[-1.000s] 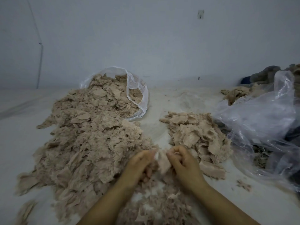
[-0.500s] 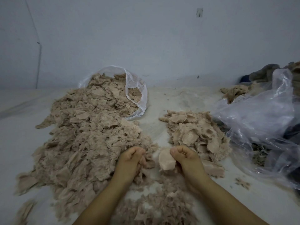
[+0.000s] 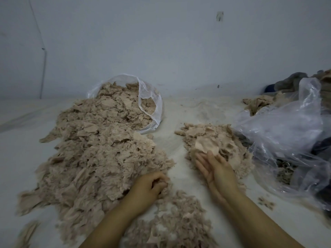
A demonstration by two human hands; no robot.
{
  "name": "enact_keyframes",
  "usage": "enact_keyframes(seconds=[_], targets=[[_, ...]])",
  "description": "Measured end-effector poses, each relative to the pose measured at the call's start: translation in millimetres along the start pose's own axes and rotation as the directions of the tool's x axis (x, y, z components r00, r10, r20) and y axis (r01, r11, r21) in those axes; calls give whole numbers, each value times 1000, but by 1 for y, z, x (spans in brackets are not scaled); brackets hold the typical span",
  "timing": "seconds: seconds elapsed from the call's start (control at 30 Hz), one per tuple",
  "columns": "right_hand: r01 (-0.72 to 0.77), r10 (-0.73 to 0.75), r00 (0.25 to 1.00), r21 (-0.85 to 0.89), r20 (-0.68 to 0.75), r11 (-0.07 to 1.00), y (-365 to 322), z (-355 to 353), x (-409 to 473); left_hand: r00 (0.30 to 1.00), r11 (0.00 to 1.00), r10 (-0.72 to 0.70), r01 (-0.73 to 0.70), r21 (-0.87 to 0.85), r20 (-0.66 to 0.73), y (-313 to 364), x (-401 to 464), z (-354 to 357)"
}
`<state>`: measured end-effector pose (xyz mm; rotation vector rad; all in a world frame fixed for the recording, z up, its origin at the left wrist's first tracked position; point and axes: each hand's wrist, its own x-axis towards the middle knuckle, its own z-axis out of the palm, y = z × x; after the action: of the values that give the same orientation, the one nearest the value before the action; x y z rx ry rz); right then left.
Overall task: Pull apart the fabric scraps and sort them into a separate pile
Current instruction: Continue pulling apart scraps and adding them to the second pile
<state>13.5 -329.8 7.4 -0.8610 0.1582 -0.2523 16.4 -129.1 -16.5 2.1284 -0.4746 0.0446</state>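
A big heap of tangled beige fabric scraps spills across the white surface from a clear plastic bag at the back. A smaller sorted pile lies to the right, with a smooth beige scrap resting on top. My right hand reaches to that pile's near edge, fingers straight, just below the smooth scrap. My left hand is curled at the near edge of the big heap, its fingers gripping fluffy scraps. More loose scraps lie between my forearms.
A large crumpled clear plastic bag sits at the right, with dark and tan cloth behind it. A small stray scrap lies near my right forearm. A pale wall stands close behind the surface.
My right hand carried the smooth scrap away from the left hand to the right pile and opened, leaving it there. My left hand dropped back to the big heap and took hold of scraps.
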Motion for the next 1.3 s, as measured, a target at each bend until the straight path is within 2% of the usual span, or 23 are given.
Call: enact_keyframes(seconds=[0.07,0.13,0.2,0.27,0.33,0.43,0.6,0.7,0.8,0.87,1.03,1.1,1.2,1.3], targets=[[-45,61,995,-200,76,979,9,-1,-7,997,984,-66,58,-170,-41,2,1,1],[-66,186,960,-475,210,877,19,0,-18,995,963,-76,56,-262,-67,4,1,3],[-7,279,908,-655,312,755,27,2,-26,995,950,-51,20,-312,-91,6,0,5],[111,228,903,-710,365,696,33,5,-28,994,952,-22,-12,-307,-106,8,0,7],[175,141,922,-714,360,678,34,4,-27,995,981,23,-41,-191,-92,7,0,6],[128,143,928,-653,345,746,29,3,-26,997,997,53,-50,63,-49,2,2,3],[5,222,917,-565,332,825,27,6,-28,987,985,94,-73,156,-131,2,2,0],[-82,306,909,-599,282,797,27,8,-30,982,983,155,-143,119,-105,3,0,3],[-38,284,919,-658,272,752,27,5,-29,976,981,190,-184,61,-109,5,-2,7],[-10,247,929,-650,275,760,27,4,-27,978,985,167,-162,50,-128,3,1,7],[79,106,955,-580,278,811,23,8,-26,973,1000,10,-13,-11,-231,-3,8,1],[116,69,949,-543,308,832,19,7,-25,971,999,-12,-1,-55,-240,-5,7,-3],[121,85,931,-521,355,845,17,8,-28,990,975,-27,-5,-222,-141,-4,2,-5],[97,115,927,-523,358,847,19,5,-26,1000,984,3,-8,-176,-30,-1,2,0]])
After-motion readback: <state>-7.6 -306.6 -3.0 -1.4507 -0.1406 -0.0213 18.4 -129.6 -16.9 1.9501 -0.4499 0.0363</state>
